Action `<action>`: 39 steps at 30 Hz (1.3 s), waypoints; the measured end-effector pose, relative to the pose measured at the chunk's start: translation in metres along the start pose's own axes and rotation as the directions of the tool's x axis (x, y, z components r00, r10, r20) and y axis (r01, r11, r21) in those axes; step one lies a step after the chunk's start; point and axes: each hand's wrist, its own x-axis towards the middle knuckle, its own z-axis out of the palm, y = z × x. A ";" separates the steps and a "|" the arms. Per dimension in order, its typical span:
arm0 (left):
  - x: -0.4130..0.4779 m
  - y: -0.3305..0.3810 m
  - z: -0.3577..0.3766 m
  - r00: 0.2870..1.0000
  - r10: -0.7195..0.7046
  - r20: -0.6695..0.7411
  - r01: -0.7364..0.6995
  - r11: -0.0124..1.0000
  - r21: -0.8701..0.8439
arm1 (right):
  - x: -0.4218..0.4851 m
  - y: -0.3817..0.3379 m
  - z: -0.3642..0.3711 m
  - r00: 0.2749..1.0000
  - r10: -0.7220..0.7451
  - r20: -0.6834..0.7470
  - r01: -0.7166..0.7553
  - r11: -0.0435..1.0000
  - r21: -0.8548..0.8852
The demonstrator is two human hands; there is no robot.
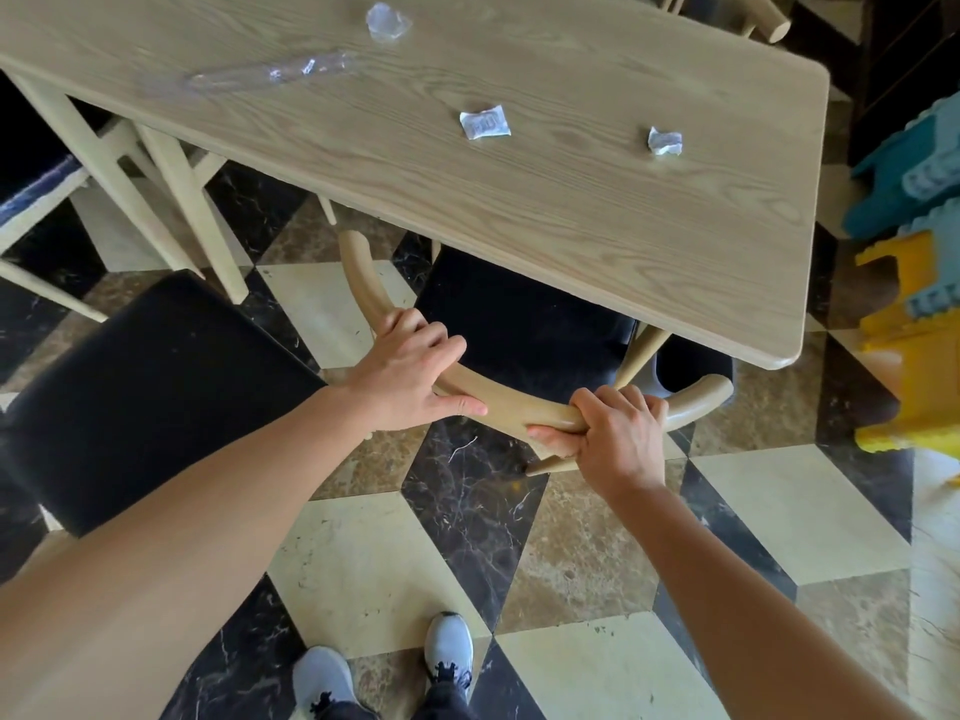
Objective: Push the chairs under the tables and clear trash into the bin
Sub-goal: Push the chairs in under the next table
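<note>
A wooden chair with a curved backrest (511, 405) and a black seat (519, 324) stands partly under the light wooden table (571, 210). My left hand (410, 374) grips the left part of the backrest and my right hand (615, 433) grips its right part. On the table lie a clear plastic wrapper (275, 74), a crumpled clear plastic piece (387, 22), a white sachet (484, 124) and a small crumpled wrapper (664, 141).
A second black-seated chair (156, 397) stands pulled out at my left, beside my left forearm. More pale chair legs (171, 200) show under the table's left side. Blue and yellow plastic stools (909, 283) stand at the right. The floor is patterned tile.
</note>
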 end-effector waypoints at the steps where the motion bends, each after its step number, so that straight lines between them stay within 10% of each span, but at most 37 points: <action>1: 0.001 0.004 0.003 1.000 -0.001 -0.025 0.001 1.000 0.005 | 0.000 0.005 -0.002 1.000 -0.011 0.007 0.011 1.000 0.010; 13: 0.003 0.006 0.007 1.000 -0.012 -0.004 0.012 0.999 0.037 | -0.002 0.010 -0.001 0.999 -0.031 -0.016 0.030 0.999 -0.028; 21: -0.007 0.048 -0.011 0.947 -0.266 0.179 0.210 0.936 0.281 | 0.007 -0.021 -0.043 0.829 0.242 0.505 -0.046 0.928 -0.369; 24: -0.013 0.099 -0.024 0.865 -0.459 0.201 0.455 0.888 0.068 | -0.005 -0.046 -0.065 0.781 0.345 0.521 -0.032 0.855 -0.517; 39: -0.151 0.143 -0.195 0.883 -0.438 0.166 0.448 0.893 -0.028 | -0.074 -0.176 -0.207 0.866 0.267 0.424 -0.218 0.963 -0.161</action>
